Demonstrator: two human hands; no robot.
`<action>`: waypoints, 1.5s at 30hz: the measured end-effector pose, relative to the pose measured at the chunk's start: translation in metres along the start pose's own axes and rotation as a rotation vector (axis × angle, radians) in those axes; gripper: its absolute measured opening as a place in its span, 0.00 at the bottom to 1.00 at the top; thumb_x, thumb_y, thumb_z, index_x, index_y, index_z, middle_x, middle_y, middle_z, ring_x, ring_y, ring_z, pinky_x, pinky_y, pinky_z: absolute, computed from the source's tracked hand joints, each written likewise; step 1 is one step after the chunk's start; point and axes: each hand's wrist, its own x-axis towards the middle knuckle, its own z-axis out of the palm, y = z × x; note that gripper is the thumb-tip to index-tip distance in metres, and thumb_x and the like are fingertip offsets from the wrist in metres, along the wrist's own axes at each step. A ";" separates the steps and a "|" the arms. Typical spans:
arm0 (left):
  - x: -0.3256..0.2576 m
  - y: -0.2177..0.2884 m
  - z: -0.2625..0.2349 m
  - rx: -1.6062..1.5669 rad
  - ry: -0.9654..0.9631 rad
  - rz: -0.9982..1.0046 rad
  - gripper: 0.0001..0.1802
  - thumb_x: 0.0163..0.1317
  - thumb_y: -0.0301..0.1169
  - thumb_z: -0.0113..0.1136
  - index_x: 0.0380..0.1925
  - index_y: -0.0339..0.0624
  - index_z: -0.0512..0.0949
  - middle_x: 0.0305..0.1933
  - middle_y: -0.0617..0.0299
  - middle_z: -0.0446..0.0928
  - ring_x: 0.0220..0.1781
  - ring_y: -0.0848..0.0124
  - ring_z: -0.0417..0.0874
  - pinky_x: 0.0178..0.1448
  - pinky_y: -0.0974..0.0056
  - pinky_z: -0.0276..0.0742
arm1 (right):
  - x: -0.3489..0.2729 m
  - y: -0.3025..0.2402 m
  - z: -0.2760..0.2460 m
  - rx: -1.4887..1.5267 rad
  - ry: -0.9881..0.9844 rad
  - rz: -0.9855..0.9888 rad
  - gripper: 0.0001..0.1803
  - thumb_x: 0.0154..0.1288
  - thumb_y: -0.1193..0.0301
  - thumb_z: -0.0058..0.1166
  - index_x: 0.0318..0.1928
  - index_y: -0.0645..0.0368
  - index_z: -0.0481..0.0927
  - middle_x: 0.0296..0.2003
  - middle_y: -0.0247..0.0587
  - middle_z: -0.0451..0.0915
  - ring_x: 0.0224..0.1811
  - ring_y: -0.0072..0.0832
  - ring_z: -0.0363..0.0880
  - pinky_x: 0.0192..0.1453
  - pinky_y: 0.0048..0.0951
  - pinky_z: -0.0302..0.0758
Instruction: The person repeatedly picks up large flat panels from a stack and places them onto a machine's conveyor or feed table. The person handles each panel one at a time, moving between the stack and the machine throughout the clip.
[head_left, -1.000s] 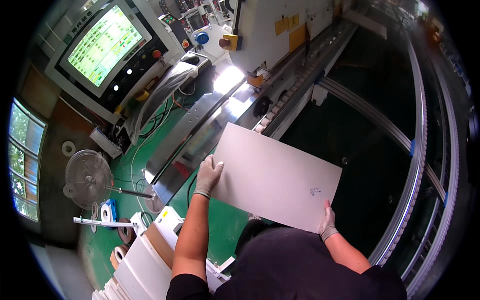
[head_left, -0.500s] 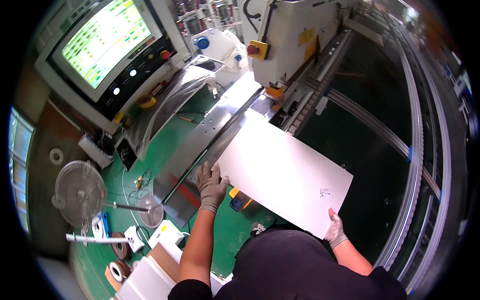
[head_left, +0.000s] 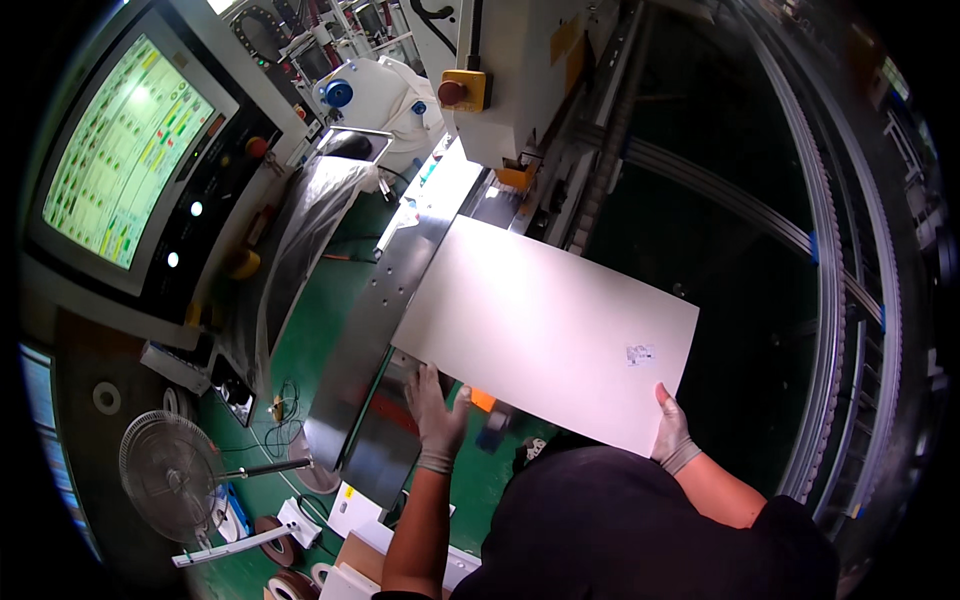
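The left hand (head_left: 438, 420) has its fingers spread and grips nothing; they sit at the near edge of the board (head_left: 540, 330), above the near part of the metal table (head_left: 375, 325), and whether the tips brush that edge I cannot tell. A second ago this hand was holding the board's left side; now it has let go. The right hand (head_left: 675, 430) is closed on the board's near right corner, well to the right of the metal table, thumb on top (the other fingers are hidden underneath). The board's left part lies over the metal table, closer in than before, and the rest juts out to its right. For the work, this suggests the table may now guide or bear that side, leaving the right hand to steady and steer. Past the table's far end is a red button (head_left: 453, 93) on a yellow box; to the table's left are a lit screen (head_left: 130, 150) and, lower, a fan (head_left: 172, 475).
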 end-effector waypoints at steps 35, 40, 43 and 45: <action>0.232 0.135 0.110 -0.918 0.074 -0.206 0.17 0.78 0.38 0.58 0.57 0.38 0.83 0.58 0.60 0.84 0.63 0.69 0.81 0.71 0.61 0.74 | 0.223 -0.362 0.032 -0.025 -0.008 -0.427 0.28 0.81 0.53 0.45 0.68 0.60 0.76 0.64 0.46 0.81 0.66 0.45 0.79 0.72 0.49 0.75; 0.126 0.150 0.084 -0.689 0.010 -0.342 0.21 0.74 0.44 0.60 0.56 0.41 0.85 0.54 0.54 0.86 0.59 0.62 0.85 0.69 0.59 0.76 | 0.258 -0.400 -0.001 -0.113 -0.195 -0.383 0.24 0.78 0.60 0.46 0.65 0.61 0.78 0.64 0.52 0.81 0.67 0.49 0.79 0.71 0.56 0.77; 0.050 0.128 0.090 -0.022 -0.149 -0.306 0.27 0.73 0.48 0.59 0.62 0.41 0.81 0.56 0.50 0.84 0.63 0.54 0.83 0.72 0.53 0.74 | 0.282 -0.376 -0.025 -0.274 -0.001 -0.708 0.24 0.80 0.55 0.49 0.64 0.58 0.78 0.57 0.46 0.83 0.58 0.41 0.83 0.69 0.46 0.78; 0.008 0.133 0.073 0.211 -0.060 -0.247 0.32 0.71 0.50 0.59 0.67 0.40 0.76 0.63 0.49 0.80 0.68 0.52 0.78 0.76 0.49 0.68 | 0.301 -0.328 -0.021 -0.230 0.065 -0.538 0.24 0.80 0.55 0.51 0.64 0.58 0.78 0.53 0.42 0.83 0.53 0.35 0.82 0.64 0.39 0.77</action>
